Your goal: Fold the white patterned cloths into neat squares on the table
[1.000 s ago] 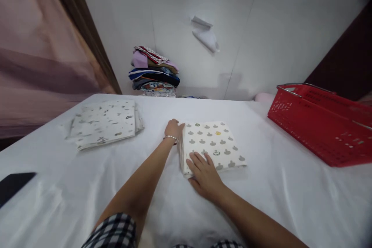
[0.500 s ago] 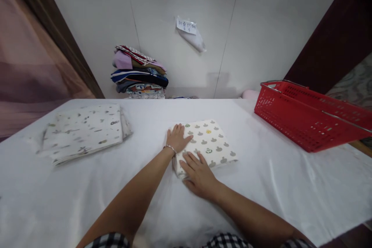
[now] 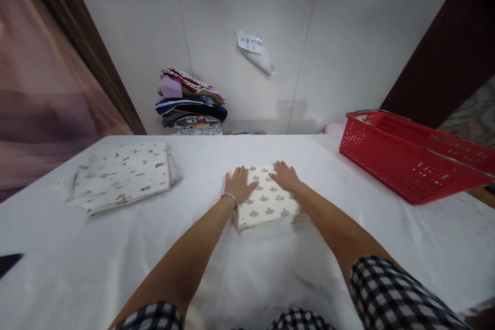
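Observation:
A folded white cloth (image 3: 266, 201) with a grey mushroom print and a few coloured outlines lies flat on the table in front of me. My left hand (image 3: 238, 184) rests palm down on its left edge, fingers spread, a bracelet at the wrist. Near the cloth's far right part, my right hand (image 3: 286, 175) lies flat with its fingers stretched out. The right forearm hides the cloth's right side. Neither hand grips anything.
Another folded patterned cloth (image 3: 127, 175) lies to the left on the white-covered table (image 3: 209, 160). A red plastic basket (image 3: 410, 160) with metal handles stands at the right. Folded clothes (image 3: 193, 105) are stacked by the wall, below and left of a paper label (image 3: 250, 43).
My right hand has moved from the cloth's near left corner to its far right part. The left hand stays at the left edge. The view has shifted slightly.

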Tool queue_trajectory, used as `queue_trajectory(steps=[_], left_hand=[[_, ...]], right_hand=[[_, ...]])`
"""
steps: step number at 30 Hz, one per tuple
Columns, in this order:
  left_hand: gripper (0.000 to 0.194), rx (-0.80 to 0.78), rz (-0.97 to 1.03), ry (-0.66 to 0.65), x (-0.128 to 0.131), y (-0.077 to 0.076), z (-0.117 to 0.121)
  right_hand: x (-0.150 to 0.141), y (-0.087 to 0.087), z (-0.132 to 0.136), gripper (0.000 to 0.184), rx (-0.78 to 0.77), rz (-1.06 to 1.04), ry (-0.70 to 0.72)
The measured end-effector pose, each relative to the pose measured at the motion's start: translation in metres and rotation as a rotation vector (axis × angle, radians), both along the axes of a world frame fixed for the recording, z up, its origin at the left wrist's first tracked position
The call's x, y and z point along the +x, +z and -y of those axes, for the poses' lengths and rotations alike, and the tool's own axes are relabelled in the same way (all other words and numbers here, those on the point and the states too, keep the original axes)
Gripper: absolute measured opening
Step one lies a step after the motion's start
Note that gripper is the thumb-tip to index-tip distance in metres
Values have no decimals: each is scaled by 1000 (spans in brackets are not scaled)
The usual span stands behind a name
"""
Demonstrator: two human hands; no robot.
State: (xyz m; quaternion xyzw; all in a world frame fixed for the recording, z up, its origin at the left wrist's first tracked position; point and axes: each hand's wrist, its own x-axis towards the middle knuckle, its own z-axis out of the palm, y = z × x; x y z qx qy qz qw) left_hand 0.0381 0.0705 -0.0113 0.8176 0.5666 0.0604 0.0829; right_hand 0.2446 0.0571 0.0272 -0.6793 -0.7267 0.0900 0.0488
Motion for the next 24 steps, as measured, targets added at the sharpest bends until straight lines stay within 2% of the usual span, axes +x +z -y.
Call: queue_trajectory(steps=[3,8,12,15,18,20,24], left_hand=[[81,1,-4,7,0,0,1],[80,6,5,9,0,-1,2],[78,9,46,14,0,-1,2],[77,-10,79,14,0,1,3],[71,-8,159,14,-3,3,6],[67,36,240,63,-6,4,7],[64,75,358,349,-12,6,3]], right_hand=[[8,-19,-7,62,-44,10,-23],[16,-20,-10,62,-41,-44,-41],[23,-28,-15,64,-16,-108,-74],[28,-30,-19,61,-15,-271,-80],[39,-24,-19,55,3,-551,-218],[51,-20,-16,57,0,-658,-327],[71,-18,-17,67,-96,-723,-446]])
